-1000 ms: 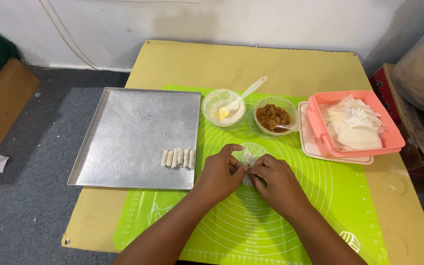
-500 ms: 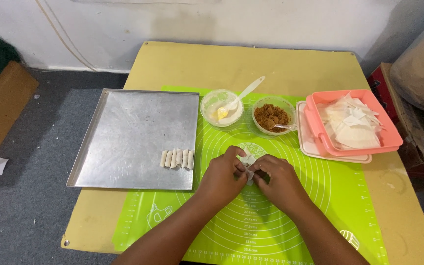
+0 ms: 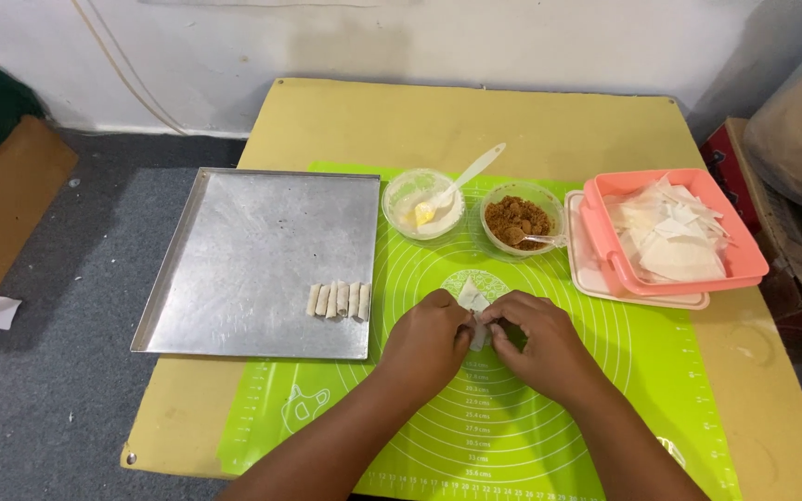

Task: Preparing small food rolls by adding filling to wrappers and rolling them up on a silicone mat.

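Fingers (image 3: 472,327) of both hands pinching thin white wrapper (image 3: 472,299) on green mat (image 3: 549,417); looking soft, light, tear-prone; best gripping lightly at edges, near fold.

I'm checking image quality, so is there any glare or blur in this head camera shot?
Head view: sharp throughout, evenly lit; soft glare on the metal tray, faint shadows under both hands, left hand and right hand, on the green mat; table edges bow slightly.

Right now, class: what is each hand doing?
Left hand: fingers closed on the small white pastry wrapper on the green silicone mat.
Right hand: pinching the same wrapper from the other side.
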